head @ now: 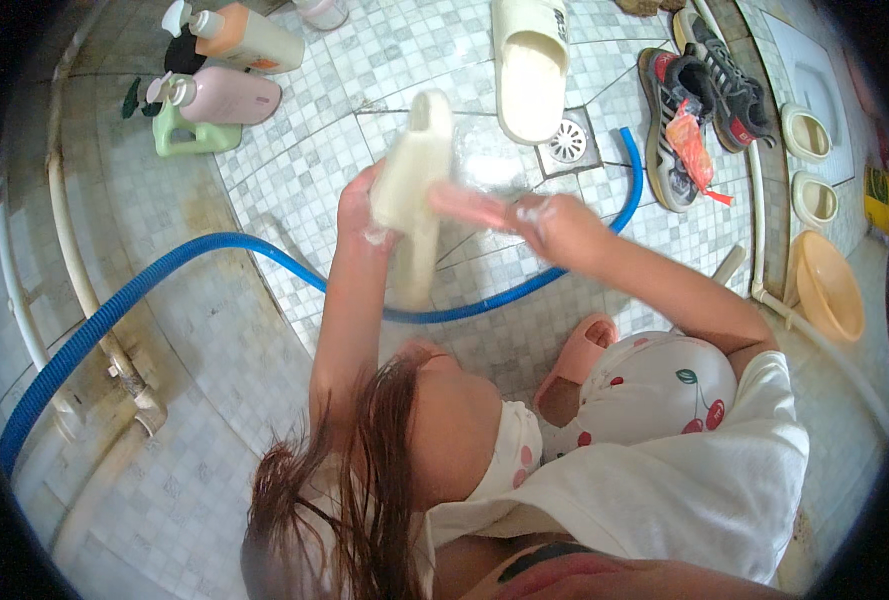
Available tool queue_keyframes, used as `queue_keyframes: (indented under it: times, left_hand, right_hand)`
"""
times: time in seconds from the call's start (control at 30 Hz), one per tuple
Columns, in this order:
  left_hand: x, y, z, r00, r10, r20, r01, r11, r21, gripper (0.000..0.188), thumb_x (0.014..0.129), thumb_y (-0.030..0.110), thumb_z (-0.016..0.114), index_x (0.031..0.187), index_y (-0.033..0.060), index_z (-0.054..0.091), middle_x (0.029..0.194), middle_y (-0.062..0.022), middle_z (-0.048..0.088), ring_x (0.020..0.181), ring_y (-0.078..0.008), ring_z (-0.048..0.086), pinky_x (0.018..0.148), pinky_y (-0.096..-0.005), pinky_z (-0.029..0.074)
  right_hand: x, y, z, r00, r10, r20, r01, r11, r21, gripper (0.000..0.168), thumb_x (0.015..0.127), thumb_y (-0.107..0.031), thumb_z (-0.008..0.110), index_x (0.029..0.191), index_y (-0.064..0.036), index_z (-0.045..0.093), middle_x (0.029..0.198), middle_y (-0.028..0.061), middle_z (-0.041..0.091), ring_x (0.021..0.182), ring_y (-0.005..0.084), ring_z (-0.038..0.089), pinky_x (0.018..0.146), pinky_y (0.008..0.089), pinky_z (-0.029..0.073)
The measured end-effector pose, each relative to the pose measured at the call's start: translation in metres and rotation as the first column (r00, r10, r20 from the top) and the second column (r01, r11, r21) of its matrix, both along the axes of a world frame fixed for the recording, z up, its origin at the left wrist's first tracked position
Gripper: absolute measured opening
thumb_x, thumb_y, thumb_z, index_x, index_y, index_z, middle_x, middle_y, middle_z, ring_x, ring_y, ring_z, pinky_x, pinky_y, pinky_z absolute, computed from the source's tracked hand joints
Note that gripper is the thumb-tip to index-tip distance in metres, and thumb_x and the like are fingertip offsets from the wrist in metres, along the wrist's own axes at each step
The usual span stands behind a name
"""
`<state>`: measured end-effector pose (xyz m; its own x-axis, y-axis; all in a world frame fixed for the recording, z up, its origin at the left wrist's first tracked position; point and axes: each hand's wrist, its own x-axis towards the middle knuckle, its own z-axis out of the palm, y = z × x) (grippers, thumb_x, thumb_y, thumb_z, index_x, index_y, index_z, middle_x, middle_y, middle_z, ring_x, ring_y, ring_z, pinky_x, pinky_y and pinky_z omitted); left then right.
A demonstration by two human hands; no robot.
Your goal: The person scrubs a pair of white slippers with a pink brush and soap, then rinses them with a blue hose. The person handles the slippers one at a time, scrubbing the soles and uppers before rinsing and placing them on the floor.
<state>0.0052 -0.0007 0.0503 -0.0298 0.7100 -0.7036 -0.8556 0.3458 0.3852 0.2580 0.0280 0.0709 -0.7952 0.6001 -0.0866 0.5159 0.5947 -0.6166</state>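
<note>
My left hand grips a cream slide slipper by its side, holding it above the tiled floor, with white suds at the wrist. Suds also lie on my right hand, which is closed on a pink brush; motion blurs the brush, and its far end overlaps the slipper's edge. Another cream slipper lies on the floor beyond, beside a round floor drain. Below the held slipper, a blue corrugated hose curves across the tiles.
Pump bottles, one pink and one orange-and-white, stand at upper left by a green jug. Dark sneakers with a red plastic bag lie at upper right. An orange basin leans near white pipes.
</note>
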Motion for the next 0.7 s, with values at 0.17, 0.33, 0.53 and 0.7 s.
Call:
queue_keyframes:
  times: [0.17, 0.33, 0.53, 0.7]
  left_hand:
    - [-0.004, -0.001, -0.007, 1.000, -0.021, -0.001, 0.021, 0.998, 0.057, 0.035, 0.088, 0.016, 0.041, 0.108, -0.0103, 0.052, 0.098, -0.0194, 0.062, 0.083, -0.0289, 0.062, 0.077, -0.0400, 0.051]
    - [-0.011, -0.001, -0.005, 0.995, 0.000, 0.096, -0.004, 0.999, 0.048, 0.035, 0.087, 0.016, 0.042, 0.106, -0.0107, 0.053, 0.097, -0.0191, 0.062, 0.084, -0.0283, 0.063, 0.076, -0.0393, 0.052]
    - [-0.011, -0.004, -0.009, 0.991, -0.096, 0.092, 0.087, 0.992, 0.093, 0.036, 0.087, 0.017, 0.043, 0.106, -0.0112, 0.053, 0.096, -0.0193, 0.062, 0.085, -0.0276, 0.063, 0.076, -0.0387, 0.052]
    - [-0.007, -0.015, -0.011, 0.997, -0.031, 0.073, 0.028, 0.999, 0.047, 0.034, 0.086, 0.016, 0.044, 0.105, -0.0110, 0.054, 0.096, -0.0186, 0.063, 0.084, -0.0268, 0.063, 0.075, -0.0379, 0.052]
  right_hand:
    - [-0.003, 0.003, 0.002, 0.991, -0.137, 0.008, 0.134, 0.958, -0.254, 0.016, 0.085, -0.011, 0.054, 0.097, -0.005, 0.064, 0.081, 0.0146, 0.064, 0.065, 0.0284, 0.062, 0.059, 0.0346, 0.051]
    - [-0.008, 0.032, 0.029, 0.992, -0.095, 0.088, 0.097, 0.995, -0.024, 0.013, 0.082, -0.012, 0.055, 0.089, -0.003, 0.063, 0.075, 0.0163, 0.062, 0.063, 0.0333, 0.060, 0.059, 0.0397, 0.051]
    - [-0.003, 0.030, 0.016, 0.997, -0.062, 0.040, 0.061, 0.997, 0.039, 0.016, 0.084, -0.013, 0.053, 0.094, -0.003, 0.061, 0.070, 0.0183, 0.059, 0.066, 0.0323, 0.061, 0.057, 0.0407, 0.050]
    - [-0.004, 0.006, 0.014, 1.000, 0.022, -0.008, -0.022, 0.997, -0.073, 0.013, 0.084, -0.015, 0.054, 0.090, -0.006, 0.061, 0.072, 0.0164, 0.060, 0.064, 0.0324, 0.061, 0.055, 0.0405, 0.050]
